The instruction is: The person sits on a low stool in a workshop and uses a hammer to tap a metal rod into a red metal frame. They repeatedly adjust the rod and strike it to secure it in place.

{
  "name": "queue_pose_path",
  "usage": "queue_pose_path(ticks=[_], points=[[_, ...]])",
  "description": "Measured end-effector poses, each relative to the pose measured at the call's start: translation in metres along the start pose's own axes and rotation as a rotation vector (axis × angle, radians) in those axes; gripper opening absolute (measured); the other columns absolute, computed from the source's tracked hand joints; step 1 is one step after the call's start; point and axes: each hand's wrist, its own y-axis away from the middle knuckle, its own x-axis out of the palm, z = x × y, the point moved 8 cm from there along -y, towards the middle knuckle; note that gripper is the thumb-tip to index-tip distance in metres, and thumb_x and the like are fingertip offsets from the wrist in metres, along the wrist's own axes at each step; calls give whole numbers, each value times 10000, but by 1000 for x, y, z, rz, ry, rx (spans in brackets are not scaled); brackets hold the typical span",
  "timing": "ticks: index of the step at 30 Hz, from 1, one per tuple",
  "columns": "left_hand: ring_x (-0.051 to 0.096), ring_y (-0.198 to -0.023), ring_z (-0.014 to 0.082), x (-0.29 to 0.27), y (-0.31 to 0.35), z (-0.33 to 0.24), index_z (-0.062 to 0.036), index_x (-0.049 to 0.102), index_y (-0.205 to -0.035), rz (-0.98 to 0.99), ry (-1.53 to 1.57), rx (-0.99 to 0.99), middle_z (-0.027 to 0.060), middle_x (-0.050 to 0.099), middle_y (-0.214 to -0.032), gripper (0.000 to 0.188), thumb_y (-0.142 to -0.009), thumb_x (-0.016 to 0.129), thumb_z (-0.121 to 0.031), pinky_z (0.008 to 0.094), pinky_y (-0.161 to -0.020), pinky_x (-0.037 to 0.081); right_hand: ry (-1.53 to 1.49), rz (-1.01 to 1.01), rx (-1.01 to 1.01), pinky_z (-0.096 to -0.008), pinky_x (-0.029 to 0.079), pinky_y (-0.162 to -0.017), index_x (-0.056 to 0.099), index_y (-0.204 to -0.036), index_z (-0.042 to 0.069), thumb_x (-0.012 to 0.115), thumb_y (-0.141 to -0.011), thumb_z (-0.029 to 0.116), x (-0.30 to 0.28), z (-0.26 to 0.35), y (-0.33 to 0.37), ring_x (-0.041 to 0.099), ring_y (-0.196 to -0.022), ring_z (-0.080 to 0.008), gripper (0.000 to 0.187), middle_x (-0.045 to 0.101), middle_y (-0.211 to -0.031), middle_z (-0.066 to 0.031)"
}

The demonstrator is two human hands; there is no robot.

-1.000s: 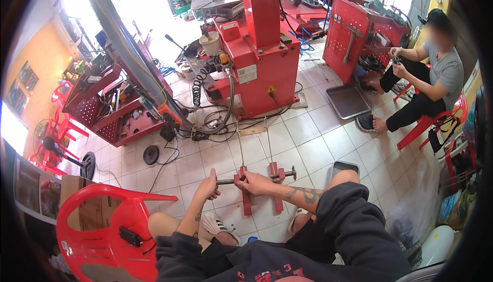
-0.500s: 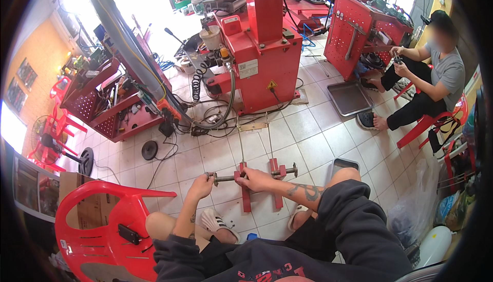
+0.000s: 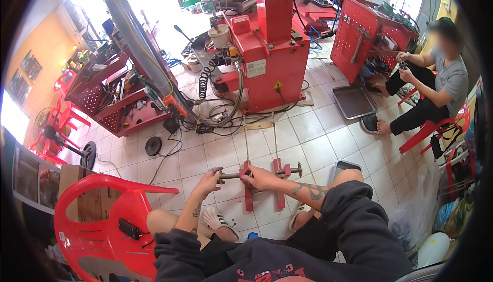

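Note:
A dark metal shaft [image 3: 232, 176] lies level across a low stand with two red metal bars, in front of my knees. A round flange [image 3: 300, 169] forms its right end. My left hand [image 3: 208, 181] is closed around the shaft's left end, fingertips partly hidden. My right hand [image 3: 261, 178] is curled over the shaft at the left red bar [image 3: 248, 196], covering part of both. The right red bar [image 3: 279, 195] carries the shaft near its flange. Thin rods run from the bars to a wooden strip [image 3: 258, 126] on the floor.
A red plastic chair [image 3: 97, 225] holding a black phone [image 3: 129, 228] stands at my left. Ahead rises a red machine [image 3: 272, 71] with cables [image 3: 221, 120] at its base. Tool carts flank it. At right, a seated person [image 3: 436, 76] handles a small part near a metal tray [image 3: 354, 101].
My left hand has turned slightly at the shaft's left end, its fingers showing differently. My right hand stays at the left bar. The whole view has shifted a little.

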Motion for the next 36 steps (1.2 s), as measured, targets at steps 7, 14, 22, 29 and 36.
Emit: queue_pose_path(ticks=[7, 14, 22, 29, 36], points=[[587, -455, 207, -3, -26, 16, 4, 563, -1188, -76, -100, -136, 155, 669, -763, 641, -1013, 303, -555, 332, -434, 471, 54, -34, -25, -423, 513, -814, 583, -1103, 33, 571, -966, 488, -4, 10, 5, 677, -919, -336, 476, 707, -963, -164], [608, -531, 208, -2, -38, 16, -9, 615, -1152, -165, -145, -159, 180, 700, -874, 528, -983, 318, -411, 332, -481, 476, 96, -61, -38, -427, 515, -831, 603, -1092, 45, 569, -972, 484, -7, 12, 9, 680, -943, -353, 456, 711, -986, -191], [599, -723, 176, 0, -67, 20, -53, 553, -1311, -152, 72, 1, 121, 699, -1115, 448, -965, 437, -313, 325, -564, 469, 81, -88, -73, -406, 527, -808, 603, -1083, 21, 578, -973, 464, -3, 6, 3, 693, -908, -320, 457, 721, -959, -163], [585, -699, 208, -2, -74, 19, -38, 497, -1366, -139, 121, -91, 168, 674, -1183, 532, -1006, 445, -426, 337, -538, 452, 32, -37, -30, -452, 523, -839, 628, -1121, 48, 576, -931, 544, -4, 2, 4, 676, -981, -368, 534, 711, -1045, -182], [658, -865, 353, -3, -106, 27, -4, 517, -1327, -189, 206, -86, 204, 672, -1169, 668, -1014, 372, -577, 455, -743, 516, 75, -46, -34, -463, 519, -845, 626, -1121, 42, 575, -930, 548, -5, 3, 4, 672, -982, -378, 543, 710, -1038, -187]])
